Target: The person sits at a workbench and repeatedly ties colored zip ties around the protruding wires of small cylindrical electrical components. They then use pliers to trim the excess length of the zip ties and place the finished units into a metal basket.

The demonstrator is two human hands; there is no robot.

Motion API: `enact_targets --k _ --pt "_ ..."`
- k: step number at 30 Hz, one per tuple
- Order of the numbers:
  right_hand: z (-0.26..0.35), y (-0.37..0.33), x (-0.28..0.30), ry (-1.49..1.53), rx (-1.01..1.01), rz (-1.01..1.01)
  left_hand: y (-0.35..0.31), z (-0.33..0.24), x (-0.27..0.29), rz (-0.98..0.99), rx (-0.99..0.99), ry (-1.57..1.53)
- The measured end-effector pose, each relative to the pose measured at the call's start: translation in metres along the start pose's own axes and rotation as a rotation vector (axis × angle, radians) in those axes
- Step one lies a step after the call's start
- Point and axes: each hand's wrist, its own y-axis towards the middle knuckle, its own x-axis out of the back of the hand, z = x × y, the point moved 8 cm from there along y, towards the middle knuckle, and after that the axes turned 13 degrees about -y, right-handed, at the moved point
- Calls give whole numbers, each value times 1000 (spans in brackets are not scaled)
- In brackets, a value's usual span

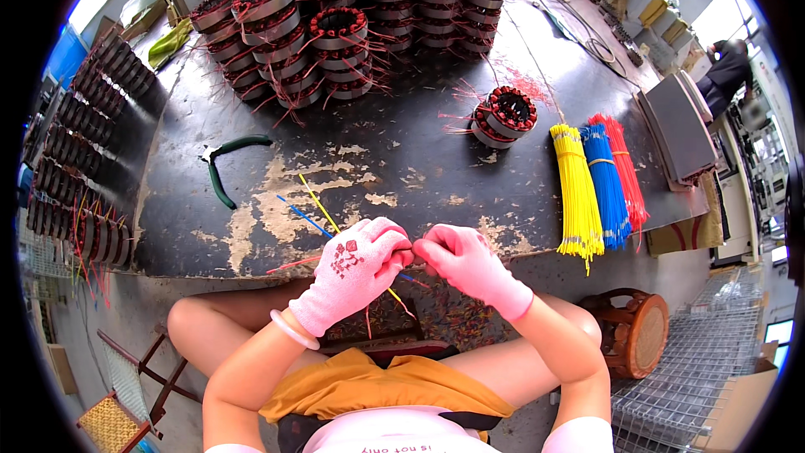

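Note:
My left hand (350,273), in a pink glove with a red print, is closed around a few thin wires just past the table's front edge. A yellow wire (319,200), a blue wire (302,216) and a red wire (291,267) stick out from it over the tabletop; other ends hang below. My right hand (471,264), also gloved in pink, is pinched shut beside the left fingertips. What lies between its fingers is hidden. Farther off, a single wound motor stator (505,117) with red leads sits on the table, touched by neither hand.
Green-handled cutters (243,143) lie on the worn black table (394,151). On the right are yellow (577,193), blue (605,180) and red (626,172) wire bundles. Stacked stators (340,50) fill the back; more stand in rows (92,138) at left. A wooden stool (625,331) is beside my right knee.

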Motion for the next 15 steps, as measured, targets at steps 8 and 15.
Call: enact_targets --k 8,15 --pt "22 -17 10 -462 455 -378 2 -1 -2 10 -11 5" --pt "-10 -9 -8 125 48 111 3 -4 -1 39 -29 -18"
